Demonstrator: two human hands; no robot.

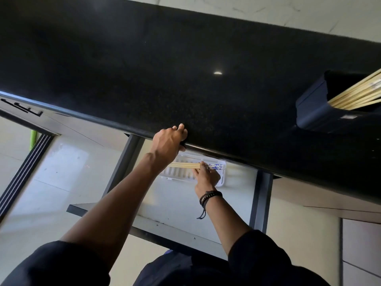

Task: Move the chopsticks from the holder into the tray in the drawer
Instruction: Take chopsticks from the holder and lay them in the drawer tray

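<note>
While pinching chopsticks (185,165) in rt hand (207,176), level just over white tray (221,182) in open drawer (175,205), lt hand (168,141) gripping bench (144,69) edge: risk of releasing crooked & rolling them onto drawer floor, or clipping bench lip above. More left in holder (315,112).

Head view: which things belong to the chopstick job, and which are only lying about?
Job: held chopsticks in the right hand, white tray, open drawer, dark holder, remaining chopsticks.
Lying about: black countertop, gripped by the left hand; wrist bands.
</note>
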